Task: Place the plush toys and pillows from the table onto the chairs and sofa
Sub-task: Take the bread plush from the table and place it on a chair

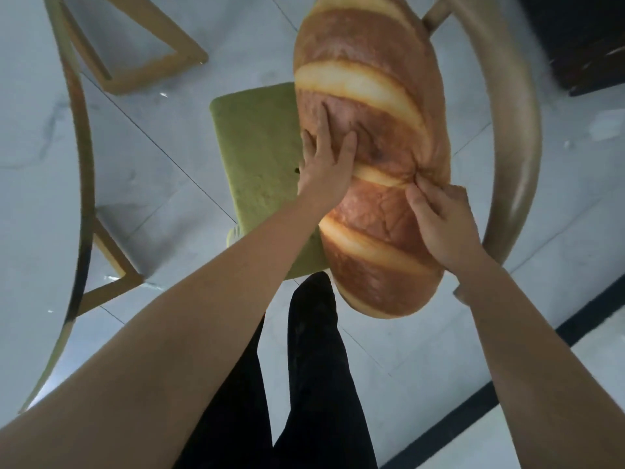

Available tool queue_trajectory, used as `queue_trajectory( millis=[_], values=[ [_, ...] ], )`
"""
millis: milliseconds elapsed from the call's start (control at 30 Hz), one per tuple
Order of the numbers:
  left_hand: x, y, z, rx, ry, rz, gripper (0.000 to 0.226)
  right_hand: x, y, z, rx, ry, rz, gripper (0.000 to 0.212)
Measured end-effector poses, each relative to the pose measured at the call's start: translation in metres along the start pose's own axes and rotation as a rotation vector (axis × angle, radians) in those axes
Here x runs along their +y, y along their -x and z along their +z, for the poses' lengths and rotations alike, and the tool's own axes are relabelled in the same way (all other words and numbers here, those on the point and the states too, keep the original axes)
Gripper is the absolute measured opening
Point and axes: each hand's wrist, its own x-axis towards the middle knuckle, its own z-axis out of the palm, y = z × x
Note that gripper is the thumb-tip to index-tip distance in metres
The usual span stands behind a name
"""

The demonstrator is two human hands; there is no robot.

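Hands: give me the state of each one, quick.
Left hand: open, fingers spread flat, pressing on the bread pillow.
Right hand: closed, pinching the pillow's fabric.

Chair (514,137): curved tan wooden backrest along the right side, square green seat cushion (260,157). Bread-shaped pillow (368,137) lies lengthwise across the cushion's right edge, its near end overhanging the front edge, its right flank against the backrest. Floor (152,137): pale grey tiles with a dark strip at lower right, bearing the chair and a second wooden chair frame (81,137) at left.
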Motion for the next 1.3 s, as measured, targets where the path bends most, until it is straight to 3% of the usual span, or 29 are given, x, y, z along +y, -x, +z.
queue_trajectory(
  millis=[67,133,233,333,467,567,667,767,867,933,1000,1100,1200,1300],
  values=[
    [-0.003,0.009,0.0,-0.009,0.017,-0.026,0.082,-0.015,-0.006,-0.026,0.016,0.002,0.047,0.048],
    [-0.009,0.021,-0.002,-0.069,0.016,-0.052,0.101,-0.032,-0.012,-0.046,0.067,0.166,0.048,0.049],
    [-0.02,0.05,0.002,-0.135,0.01,-0.079,0.125,-0.073,-0.017,-0.061,0.17,0.187,-0.123,0.045],
    [-0.037,0.074,0.017,-0.176,0.002,-0.151,0.133,-0.123,-0.028,-0.055,0.177,0.139,-0.357,0.053],
    [-0.05,0.076,0.027,-0.154,0.082,-0.268,0.143,-0.179,-0.065,-0.016,0.251,0.562,-0.744,0.059],
    [-0.062,0.062,0.03,-0.116,0.168,-0.269,0.149,-0.175,-0.102,0.013,0.186,0.916,-0.851,0.07],
    [-0.074,0.056,0.046,-0.013,0.311,-0.258,0.145,-0.158,-0.14,0.029,0.113,1.128,-0.808,0.084],
    [-0.084,0.056,0.07,0.124,0.442,-0.244,0.135,-0.175,-0.146,0.035,0.095,1.128,-0.77,0.083],
    [-0.094,0.057,0.086,0.206,0.496,-0.207,0.129,-0.195,-0.136,0.046,0.153,1.15,-0.928,0.09],
    [-0.098,0.057,0.091,0.246,0.516,-0.199,0.128,-0.192,-0.144,0.052,0.139,1.296,-1.018,0.097],
    [-0.098,0.053,0.092,0.253,0.515,-0.193,0.128,-0.18,-0.153,0.054,0.121,1.411,-0.98,0.098],
    [-0.099,0.049,0.091,0.257,0.506,-0.182,0.126,-0.175,-0.143,0.054,0.152,1.301,-0.943,0.086],
    [-0.102,0.057,0.092,0.27,0.452,-0.165,0.122,-0.152,-0.108,0.039,0.226,1.12,-1.053,0.078],
    [-0.099,0.067,0.09,0.249,0.295,-0.137,0.119,-0.1,-0.089,0.017,0.245,1.174,-1.09,0.077]
  ],
)
